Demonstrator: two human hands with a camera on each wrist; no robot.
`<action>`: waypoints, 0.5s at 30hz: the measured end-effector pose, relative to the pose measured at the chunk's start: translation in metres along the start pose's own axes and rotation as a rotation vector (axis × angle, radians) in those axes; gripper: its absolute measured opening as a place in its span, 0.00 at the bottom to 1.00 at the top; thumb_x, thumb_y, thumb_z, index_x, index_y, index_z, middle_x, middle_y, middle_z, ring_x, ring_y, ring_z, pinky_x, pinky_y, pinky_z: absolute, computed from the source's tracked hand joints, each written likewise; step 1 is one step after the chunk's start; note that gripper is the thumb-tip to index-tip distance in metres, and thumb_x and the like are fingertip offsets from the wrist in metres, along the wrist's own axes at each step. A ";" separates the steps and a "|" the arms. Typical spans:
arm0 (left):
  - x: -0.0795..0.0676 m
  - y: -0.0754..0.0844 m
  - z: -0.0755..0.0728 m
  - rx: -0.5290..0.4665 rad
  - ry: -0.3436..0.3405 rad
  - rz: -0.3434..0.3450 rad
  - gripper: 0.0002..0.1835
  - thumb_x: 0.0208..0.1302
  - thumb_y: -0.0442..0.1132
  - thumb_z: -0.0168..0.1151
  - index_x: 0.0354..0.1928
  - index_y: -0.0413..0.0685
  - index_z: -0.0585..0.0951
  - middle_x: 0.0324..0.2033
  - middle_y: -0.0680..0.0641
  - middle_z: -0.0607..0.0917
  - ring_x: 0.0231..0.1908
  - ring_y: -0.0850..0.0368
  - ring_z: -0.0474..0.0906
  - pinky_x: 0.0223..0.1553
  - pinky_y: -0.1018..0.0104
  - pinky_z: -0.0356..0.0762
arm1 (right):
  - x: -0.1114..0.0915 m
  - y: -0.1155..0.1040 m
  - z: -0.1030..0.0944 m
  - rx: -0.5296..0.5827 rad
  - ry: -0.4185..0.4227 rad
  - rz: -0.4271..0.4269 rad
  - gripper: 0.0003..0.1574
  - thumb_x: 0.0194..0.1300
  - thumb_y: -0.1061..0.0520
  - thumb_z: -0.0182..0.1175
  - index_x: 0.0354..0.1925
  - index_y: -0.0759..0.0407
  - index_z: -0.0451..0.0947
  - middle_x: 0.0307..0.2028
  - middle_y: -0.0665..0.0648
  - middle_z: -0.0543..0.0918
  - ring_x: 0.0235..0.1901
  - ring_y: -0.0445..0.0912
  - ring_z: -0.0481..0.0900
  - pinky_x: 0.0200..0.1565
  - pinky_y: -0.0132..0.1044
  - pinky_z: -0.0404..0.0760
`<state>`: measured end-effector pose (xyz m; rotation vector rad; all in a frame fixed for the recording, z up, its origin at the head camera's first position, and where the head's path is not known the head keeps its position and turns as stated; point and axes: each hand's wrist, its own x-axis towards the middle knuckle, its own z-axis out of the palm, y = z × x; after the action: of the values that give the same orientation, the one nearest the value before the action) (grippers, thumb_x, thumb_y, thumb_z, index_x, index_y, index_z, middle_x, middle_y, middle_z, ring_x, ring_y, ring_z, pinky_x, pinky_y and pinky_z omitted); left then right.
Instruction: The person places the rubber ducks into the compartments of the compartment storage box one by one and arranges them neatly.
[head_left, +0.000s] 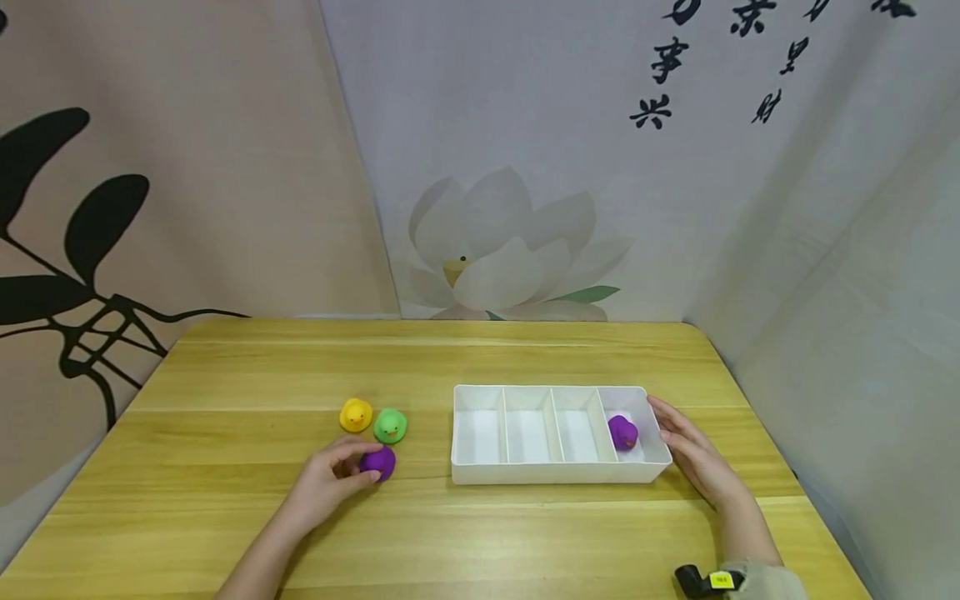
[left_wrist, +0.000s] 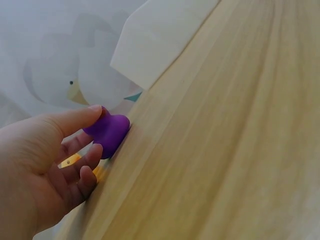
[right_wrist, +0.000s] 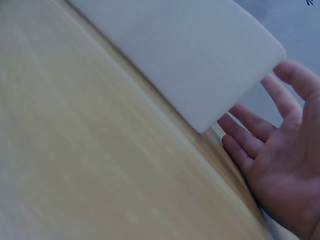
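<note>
My left hand [head_left: 325, 486] pinches a purple rubber duck [head_left: 378, 463] between thumb and fingers, low over the table left of the box. In the left wrist view the purple duck [left_wrist: 109, 132] sits at the fingertips, close to the wood. Just behind it are a green duck [head_left: 390, 426] and a yellow duck [head_left: 356, 415]. A white divided box [head_left: 547, 474] stands to the right, with another purple duck [head_left: 623, 433] in its rightmost compartment. My right hand [head_left: 701, 458] rests its extended fingers along the box's right end, as the right wrist view also shows.
The wooden table [head_left: 480, 542] reaches back to a hanging cloth [head_left: 525, 125] printed with a lotus and dark characters. More cloth [head_left: 855, 317] hangs along the right side. A black device with a yellow label [head_left: 708, 581] is worn at the right wrist.
</note>
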<state>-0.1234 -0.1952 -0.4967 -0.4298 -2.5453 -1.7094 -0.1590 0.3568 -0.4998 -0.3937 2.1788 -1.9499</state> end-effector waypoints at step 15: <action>0.002 0.011 0.000 -0.024 -0.002 -0.042 0.17 0.51 0.32 0.73 0.46 0.42 0.84 0.45 0.46 0.82 0.33 0.56 0.74 0.32 0.67 0.74 | 0.000 0.000 0.001 0.028 -0.010 -0.011 0.33 0.75 0.60 0.41 0.74 0.61 0.48 0.63 0.44 0.61 0.61 0.32 0.60 0.56 0.23 0.62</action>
<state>-0.1226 -0.1913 -0.4866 -0.3819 -2.5551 -1.7560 -0.1592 0.3559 -0.5004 -0.4112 2.1450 -1.9774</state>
